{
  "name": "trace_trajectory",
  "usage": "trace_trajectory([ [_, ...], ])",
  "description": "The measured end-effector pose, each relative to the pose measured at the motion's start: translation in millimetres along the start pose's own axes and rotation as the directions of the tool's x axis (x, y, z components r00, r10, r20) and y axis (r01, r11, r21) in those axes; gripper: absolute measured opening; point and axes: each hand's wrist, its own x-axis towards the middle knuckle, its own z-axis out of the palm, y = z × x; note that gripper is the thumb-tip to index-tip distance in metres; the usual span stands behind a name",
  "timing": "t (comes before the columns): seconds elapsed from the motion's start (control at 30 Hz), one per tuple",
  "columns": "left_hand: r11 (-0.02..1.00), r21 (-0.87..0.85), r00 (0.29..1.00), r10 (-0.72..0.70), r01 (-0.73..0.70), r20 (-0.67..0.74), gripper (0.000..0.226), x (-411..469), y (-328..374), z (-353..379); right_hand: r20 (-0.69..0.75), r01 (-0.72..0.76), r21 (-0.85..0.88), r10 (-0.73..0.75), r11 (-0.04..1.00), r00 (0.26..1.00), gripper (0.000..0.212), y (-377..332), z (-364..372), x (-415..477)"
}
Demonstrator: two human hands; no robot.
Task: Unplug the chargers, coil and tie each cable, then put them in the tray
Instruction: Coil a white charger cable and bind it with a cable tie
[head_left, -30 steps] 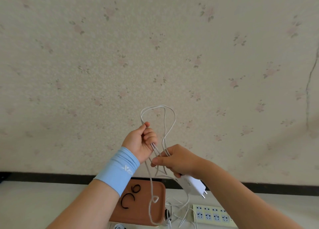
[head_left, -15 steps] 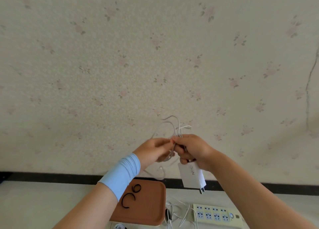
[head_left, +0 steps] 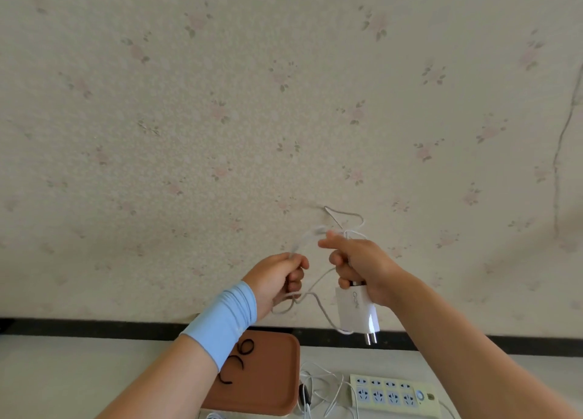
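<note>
Both hands are raised in front of the wall, above the table. My right hand point(head_left: 362, 267) grips a bundle of white cable point(head_left: 344, 221) whose loops stick up over its knuckles. The white charger point(head_left: 356, 308) hangs just below that fist, prongs down. My left hand point(head_left: 277, 276) pinches a strand of the same cable, which runs up and right toward the right hand. More slack droops between the two hands. A brown tray point(head_left: 268, 384) lies on the table below, with black hair ties point(head_left: 243, 357) in it.
A pale power strip point(head_left: 394, 393) lies right of the tray on the white table. Loose white cables point(head_left: 318, 384) and a dark plug lie between tray and strip. A floral-papered wall fills the background, with a dark strip along its base.
The hands have drawn apart. The left hand pulled its strand down and left. The tall cable loops seen a second ago are now gathered into the right fist.
</note>
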Motion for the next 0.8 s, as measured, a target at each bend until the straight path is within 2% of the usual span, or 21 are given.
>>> trace_trajectory([
  [0.07,0.956,-0.293,1.000,-0.012,0.003,-0.027,0.029,1.8,0.2,3.4,0.056,-0.001,-0.137,0.009,0.991,0.998,0.033,2.3,6.4,-1.8],
  [0.17,0.836,-0.549,0.998,-0.013,-0.026,-0.066,0.031,4.6,1.8,6.2,0.133,0.022,-0.314,0.021,0.949,0.991,0.028,7.9,19.7,-4.5],
  [0.3,0.659,-0.747,0.996,0.018,-0.081,-0.092,0.033,7.4,8.5,1.9,0.166,0.039,-0.406,0.032,0.913,0.986,0.033,15.3,27.5,-3.7],
  [0.37,0.576,-0.815,0.998,0.042,-0.064,-0.049,0.035,7.0,12.0,-0.2,0.192,0.038,-0.443,0.053,0.896,0.980,0.033,19.1,31.4,-4.7],
  [0.47,0.508,-0.861,0.999,0.041,-0.013,0.009,0.035,5.6,15.2,-2.3,0.212,0.045,-0.473,0.064,0.880,0.975,0.028,23.0,37.3,-4.3],
  [0.6,0.507,-0.860,0.998,-0.050,0.056,0.035,0.038,6.6,18.6,-12.5,0.108,0.072,-0.474,-0.024,0.878,0.994,0.034,23.2,41.5,-1.9],
  [0.73,0.656,-0.752,0.982,-0.177,0.065,-0.071,0.039,5.9,16.9,-19.0,0.040,0.122,-0.455,-0.116,0.882,0.992,0.044,21.6,42.3,-1.7],
  [0.8,0.708,-0.704,0.974,-0.198,0.064,-0.110,0.038,4.5,15.6,-19.4,0.068,0.163,-0.426,-0.148,0.890,0.987,0.040,19.9,41.2,-1.6],
])
